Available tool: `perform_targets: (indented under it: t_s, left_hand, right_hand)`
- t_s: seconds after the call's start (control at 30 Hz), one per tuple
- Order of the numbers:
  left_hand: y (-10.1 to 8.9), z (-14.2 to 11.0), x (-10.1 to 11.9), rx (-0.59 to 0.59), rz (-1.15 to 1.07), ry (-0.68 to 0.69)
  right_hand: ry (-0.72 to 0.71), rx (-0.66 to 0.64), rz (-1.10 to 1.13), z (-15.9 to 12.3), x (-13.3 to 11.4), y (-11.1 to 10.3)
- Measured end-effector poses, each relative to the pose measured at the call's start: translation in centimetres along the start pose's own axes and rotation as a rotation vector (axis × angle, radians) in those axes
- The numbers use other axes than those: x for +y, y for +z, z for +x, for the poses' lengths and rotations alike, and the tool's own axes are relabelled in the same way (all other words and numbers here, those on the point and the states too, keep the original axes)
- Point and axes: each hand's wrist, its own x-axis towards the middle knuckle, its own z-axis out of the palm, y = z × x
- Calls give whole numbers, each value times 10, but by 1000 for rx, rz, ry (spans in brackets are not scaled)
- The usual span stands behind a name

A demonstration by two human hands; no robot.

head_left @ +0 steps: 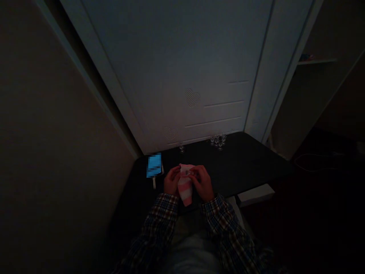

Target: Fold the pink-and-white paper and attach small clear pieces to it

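Sock: I see the pink-and-white striped sock [185, 188] between the two hands, at the near side of the dark desk [236, 167], its narrow end pointing down toward the wearer.
Left hand: the left hand [171, 180] has its fingers clamped on the sock's upper left edge.
Right hand: the right hand [204, 182] has its fingers together on a small clear piece [188, 173] by the sock's upper part; it looks like a small glass, but I cannot tell whether it sits against the cloth or partly inside.
Sleeves: both arms wear plaid sleeves [159, 217].
Lone glass: one little glass [181, 148] stands beyond the sock, near the desk's back edge.
Glass cluster: to the right, well apart from the lone one, I make out several small glasses [220, 143] close together; the dimness keeps me from counting them.
Screen: a blurred blue screen [154, 164] is on the desk's left, beyond the left hand.
Backdrop: a pale panel [171, 57] with striped hearts [192, 97] rises behind the desk.
Box: a white box [256, 194] shows below the desk's right front edge.
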Motion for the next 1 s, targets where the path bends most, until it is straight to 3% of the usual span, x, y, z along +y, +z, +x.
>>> perform_targets:
  t_s: [0.33, 1.0]
  left_hand:
    - [-5, 2, -8, -61, 48, -30]
    - [0, -1, -5, -31, 10, -52]
  right_hand:
    - [31, 56, 0, 1, -2, 0]
    - [52, 95, -60, -1, 9, 1]
